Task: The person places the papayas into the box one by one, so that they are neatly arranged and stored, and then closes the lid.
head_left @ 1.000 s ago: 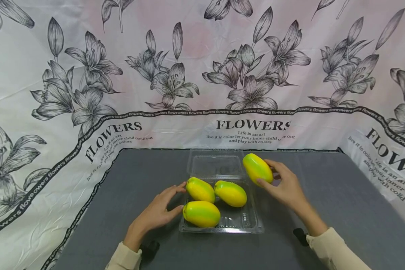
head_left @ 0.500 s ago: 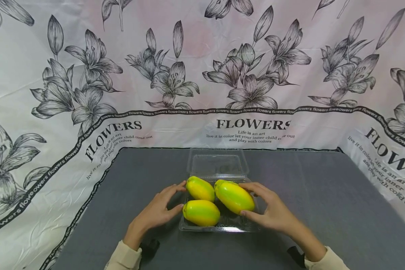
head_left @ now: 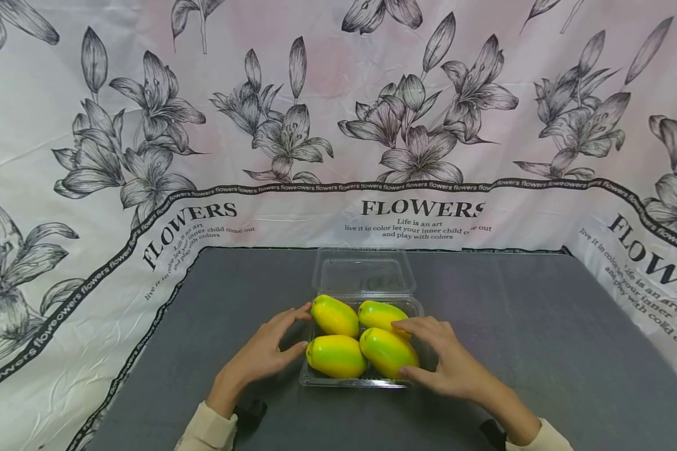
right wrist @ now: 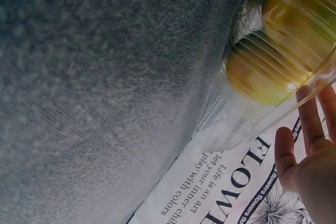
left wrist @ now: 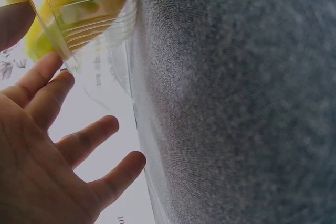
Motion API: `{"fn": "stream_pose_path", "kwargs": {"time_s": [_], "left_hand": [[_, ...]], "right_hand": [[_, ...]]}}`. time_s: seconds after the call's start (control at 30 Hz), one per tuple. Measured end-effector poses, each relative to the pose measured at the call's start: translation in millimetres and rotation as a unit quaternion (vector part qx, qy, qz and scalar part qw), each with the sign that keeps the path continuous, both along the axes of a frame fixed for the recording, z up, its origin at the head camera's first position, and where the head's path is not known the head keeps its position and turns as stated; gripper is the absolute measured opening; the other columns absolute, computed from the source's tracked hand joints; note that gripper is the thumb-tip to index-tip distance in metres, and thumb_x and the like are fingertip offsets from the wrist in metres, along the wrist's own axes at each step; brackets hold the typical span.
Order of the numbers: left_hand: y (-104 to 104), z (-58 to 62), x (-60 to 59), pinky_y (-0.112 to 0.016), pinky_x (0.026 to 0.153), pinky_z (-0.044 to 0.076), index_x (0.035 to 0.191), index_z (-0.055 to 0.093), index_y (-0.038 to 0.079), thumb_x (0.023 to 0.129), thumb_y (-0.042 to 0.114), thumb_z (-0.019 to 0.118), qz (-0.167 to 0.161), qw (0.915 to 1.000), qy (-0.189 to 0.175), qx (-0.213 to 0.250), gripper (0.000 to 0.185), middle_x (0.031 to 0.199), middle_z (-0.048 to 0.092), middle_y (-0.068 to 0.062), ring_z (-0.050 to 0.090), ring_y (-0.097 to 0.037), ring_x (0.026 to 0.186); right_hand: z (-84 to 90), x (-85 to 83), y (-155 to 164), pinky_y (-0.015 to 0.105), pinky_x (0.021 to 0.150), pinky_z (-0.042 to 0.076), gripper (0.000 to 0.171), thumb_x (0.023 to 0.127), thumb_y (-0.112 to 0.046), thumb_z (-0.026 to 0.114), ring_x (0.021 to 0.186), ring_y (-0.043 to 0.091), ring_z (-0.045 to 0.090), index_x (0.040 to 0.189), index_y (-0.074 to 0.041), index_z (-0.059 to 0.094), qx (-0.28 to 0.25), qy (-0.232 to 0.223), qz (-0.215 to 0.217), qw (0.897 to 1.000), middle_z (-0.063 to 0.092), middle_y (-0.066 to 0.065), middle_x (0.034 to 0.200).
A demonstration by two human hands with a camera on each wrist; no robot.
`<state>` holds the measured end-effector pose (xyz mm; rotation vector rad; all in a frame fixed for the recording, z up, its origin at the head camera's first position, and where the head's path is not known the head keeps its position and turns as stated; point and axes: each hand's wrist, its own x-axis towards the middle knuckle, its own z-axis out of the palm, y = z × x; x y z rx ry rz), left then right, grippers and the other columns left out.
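While the left hand [head_left: 262, 351] rests loosely extended fingers against the left rim of the clear container [head_left: 361, 383], settle the near-right yellow-green fruit [head_left: 386, 354], held between the right hand's [head_left: 451, 360] part-spread fingers, firmly inside before releasing.

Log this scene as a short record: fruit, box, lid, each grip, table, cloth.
Fruit: four yellow-green fruits, two by two in the box
Box: clear plastic, on the table
Lid: open, toward the cloth
Left grip: spread, at the box's left rim
Right grip: around the right end of the front right fruit; whether it holds it is unclear
Table: grey
Cloth: white and pink, flower print, lettering
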<state>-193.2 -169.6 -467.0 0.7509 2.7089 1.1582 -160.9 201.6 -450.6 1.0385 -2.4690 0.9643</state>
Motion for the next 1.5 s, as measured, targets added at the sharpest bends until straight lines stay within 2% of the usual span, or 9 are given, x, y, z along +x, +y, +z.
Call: {"fn": "stream_pose_path", "kwargs": {"time_s": [0.23,0.6,0.7,0.8,1.0,1.17,1.3,1.43,1.5], "left_hand": [[-0.5,0.8,0.1,-0.070,0.120,0.021,0.144,0.051,0.026,0.100,0.031,0.066,-0.002,1.0000,0.003,-0.001,0.047,0.166,0.032,0.010,0.027,-0.037,0.155],[-0.5,2.0,-0.4,-0.073,0.119,0.018,0.144,0.051,0.026,0.099,0.033,0.067,0.001,1.0000,-0.003,0.001,0.048,0.166,0.032,0.011,0.025,-0.037,0.156],[-0.6,2.1,-0.7,-0.072,0.119,0.020,0.144,0.051,0.025,0.099,0.031,0.067,0.000,1.0000,-0.001,0.002,0.048,0.166,0.032,0.011,0.027,-0.036,0.155],[-0.7,1.6,-1.1,-0.071,0.119,0.022,0.144,0.052,0.023,0.098,0.030,0.068,-0.001,1.0000,0.001,0.004,0.048,0.166,0.033,0.010,0.029,-0.034,0.155],[-0.6,-0.6,-1.9,-0.067,0.120,0.027,0.144,0.052,0.020,0.099,0.030,0.067,-0.008,0.9999,0.006,0.007,0.049,0.166,0.033,0.007,0.031,-0.033,0.154],[-1.7,-1.4,-1.2,-0.067,0.120,0.027,0.144,0.051,0.019,0.099,0.035,0.066,-0.014,0.9998,0.007,0.013,0.050,0.166,0.034,0.006,0.029,-0.038,0.154],[-2.2,-1.7,-1.3,-0.067,0.120,0.026,0.145,0.051,0.020,0.099,0.038,0.066,-0.017,0.9997,0.001,0.015,0.051,0.166,0.032,0.007,0.026,-0.039,0.155],[-2.2,-2.0,-2.2,-0.067,0.120,0.026,0.145,0.051,0.022,0.099,0.039,0.065,-0.016,0.9998,0.002,0.014,0.050,0.166,0.032,0.009,0.027,-0.038,0.155],[-2.6,-2.7,-2.4,-0.066,0.120,0.027,0.144,0.051,0.023,0.100,0.040,0.065,-0.014,0.9998,0.003,0.011,0.050,0.166,0.032,0.010,0.028,-0.036,0.155]], "right_hand": [[-0.7,-2.6,-2.6,0.033,0.089,0.033,0.055,0.077,-0.019,0.089,0.114,0.013,0.062,0.128,-0.019,0.067,0.000,0.000,0.010,1.000,0.070,-0.005,0.126],[-3.4,-3.5,-3.6,0.031,0.091,0.030,0.053,0.076,-0.015,0.089,0.109,0.012,0.064,0.125,-0.018,0.068,-0.018,-0.003,0.007,1.000,0.071,-0.006,0.121],[1.6,-8.7,-1.5,0.034,0.089,0.036,0.047,0.081,-0.013,0.085,0.101,0.015,0.064,0.124,-0.014,0.069,-0.044,-0.008,-0.015,0.999,0.072,-0.002,0.117],[7.3,-19.6,4.2,0.042,0.089,0.046,0.040,0.088,-0.011,0.079,0.098,0.020,0.064,0.126,-0.012,0.068,-0.070,-0.033,-0.063,0.995,0.072,0.004,0.117],[7.8,-49.5,24.3,0.054,0.097,0.047,0.043,0.101,-0.027,0.066,0.112,0.028,0.063,0.140,-0.010,0.058,-0.085,-0.151,-0.155,0.973,0.066,0.015,0.133],[1.0,-73.2,36.8,0.056,0.100,0.051,0.057,0.103,-0.041,0.060,0.120,0.037,0.060,0.147,-0.005,0.051,-0.073,-0.224,-0.195,0.952,0.060,0.020,0.141],[0.3,-87.5,37.1,0.059,0.108,0.046,0.067,0.103,-0.047,0.056,0.133,0.042,0.052,0.152,-0.003,0.044,-0.069,-0.282,-0.196,0.937,0.051,0.023,0.150],[2.7,-101.7,31.8,0.062,0.116,0.037,0.077,0.102,-0.054,0.055,0.144,0.044,0.041,0.157,-0.004,0.035,-0.079,-0.341,-0.180,0.919,0.042,0.024,0.158],[2.4,-107.8,29.3,0.061,0.116,0.037,0.081,0.101,-0.056,0.055,0.146,0.044,0.039,0.159,-0.005,0.031,-0.086,-0.367,-0.170,0.911,0.039,0.024,0.160]]}}
